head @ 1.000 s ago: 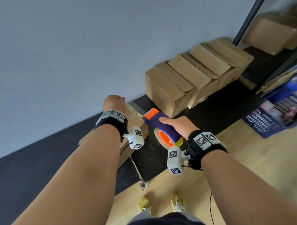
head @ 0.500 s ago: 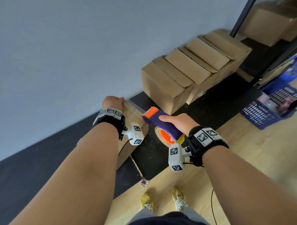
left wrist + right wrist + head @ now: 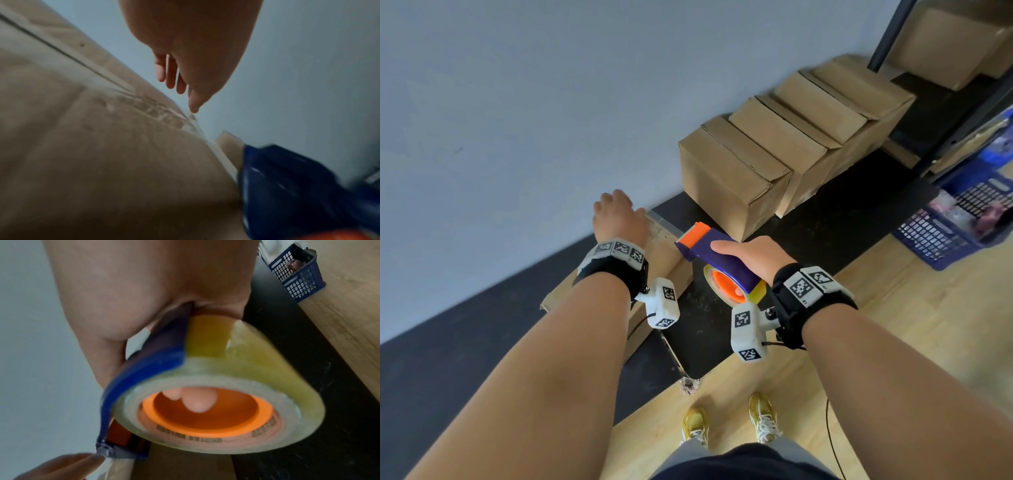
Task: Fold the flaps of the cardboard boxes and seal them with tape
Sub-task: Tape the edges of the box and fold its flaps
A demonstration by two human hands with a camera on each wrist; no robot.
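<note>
Over the box (image 3: 654,260), left hand (image 3: 619,219) released, fingers straight; just beside — right hand (image 3: 751,255) grasping tape dispenser (image 3: 717,260)

Counts, head view:
- 5 brown cardboard boxes: 1 under the hands (image 3: 667,255), 3 in a row along the grey wall (image 3: 726,171) (image 3: 779,135) (image 3: 839,102), 1 on the black rack upper right (image 3: 955,44)
- 1 blue-and-orange handheld tape dispenser (image 3: 709,246) with 1 roll of clear tape (image 3: 242,369)
- 1 blue plastic lattice basket (image 3: 941,236)
- 2 bare hands: left (image 3: 619,219), right (image 3: 753,251)
- 2 yellow shoes (image 3: 695,425) (image 3: 765,416)
</note>
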